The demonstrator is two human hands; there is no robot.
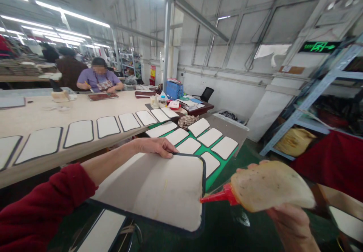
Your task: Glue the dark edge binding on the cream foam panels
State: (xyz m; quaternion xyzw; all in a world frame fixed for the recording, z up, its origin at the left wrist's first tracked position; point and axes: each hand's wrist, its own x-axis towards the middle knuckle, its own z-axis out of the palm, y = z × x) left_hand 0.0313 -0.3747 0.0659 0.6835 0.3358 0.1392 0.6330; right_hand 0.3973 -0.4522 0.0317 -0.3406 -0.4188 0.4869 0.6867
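My left hand grips the far edge of a white panel with a dark border, thumb on top and fingers beyond the edge. The panel is held up, tilted, in front of me. In my right hand is a cloudy plastic glue bottle, lying nearly on its side. Its red nozzle points left, and the tip is at the panel's right edge, along the border. A thin yellowish line shows near that edge. Most of my right fingers are hidden behind the bottle.
Similar bordered panels lie along the long table and on a green-topped surface. A co-worker sits across the table. A metal shelf stands at right. Another panel lies below mine.
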